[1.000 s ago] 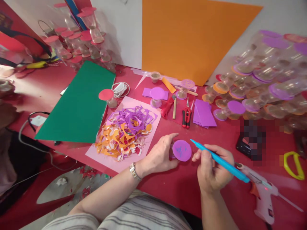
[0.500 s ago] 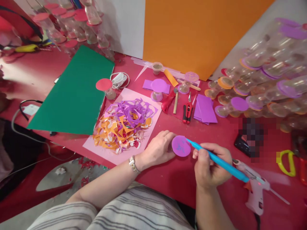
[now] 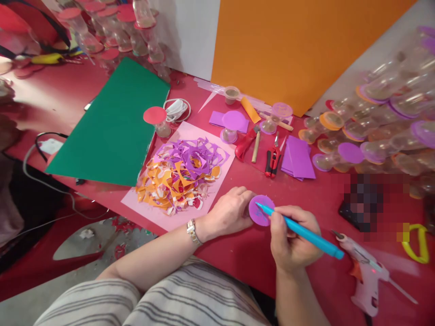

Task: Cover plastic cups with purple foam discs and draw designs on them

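My left hand (image 3: 234, 210) is closed on a piece topped by a round purple disc (image 3: 261, 216), holding it near the table's front edge; what lies under the disc is hidden. Dark marks show on the disc's face. In my right hand (image 3: 295, 240) is a bright blue pen (image 3: 311, 236), gripped between thumb and fingers. Its tip touches or hovers just over the upper left part of the disc. To the left of my hands, purple and orange paper scraps (image 3: 180, 174) are heaped on a pink sheet (image 3: 212, 197).
Behind are pliers (image 3: 273, 158), purple cards (image 3: 298, 157) and a hammer (image 3: 256, 147). A glue gun (image 3: 367, 271) lies right of my right hand. A green board (image 3: 108, 131) is at left. Stacked clear cup pieces (image 3: 384, 140) stand at right.
The pen's tip has moved from the disc's upper right edge to its upper left part, with my right hand shifting left relative to the disc. The whole view has shifted slightly.
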A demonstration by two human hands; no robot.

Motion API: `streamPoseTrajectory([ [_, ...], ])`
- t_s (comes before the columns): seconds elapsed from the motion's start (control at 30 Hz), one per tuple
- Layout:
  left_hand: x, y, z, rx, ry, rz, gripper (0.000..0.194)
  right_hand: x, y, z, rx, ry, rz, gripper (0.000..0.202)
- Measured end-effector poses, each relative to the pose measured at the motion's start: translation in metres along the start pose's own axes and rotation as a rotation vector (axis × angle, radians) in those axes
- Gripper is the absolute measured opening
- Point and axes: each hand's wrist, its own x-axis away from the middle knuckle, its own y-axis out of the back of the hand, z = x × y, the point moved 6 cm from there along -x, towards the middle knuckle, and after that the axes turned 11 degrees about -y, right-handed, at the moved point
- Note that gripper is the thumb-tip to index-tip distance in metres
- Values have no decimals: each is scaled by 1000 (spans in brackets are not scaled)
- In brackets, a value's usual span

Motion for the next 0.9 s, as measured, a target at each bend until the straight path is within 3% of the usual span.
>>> streamPoseTrajectory([
  [0.17,-1,0,0,-18,-8,26,11,-1,-3,2,59,7,22,2],
  [0.53,0,-1,0,-3,-5,18,18,2,-4,-2,-60,-5,79,4],
  [0.73,0,-1,0,21,-13,-2,15,0,-2,1,10,27,20,3],
  [0.9,0,-1,1,11,-3,-3,15,2,-2,-1,-39,11,56,4],
])
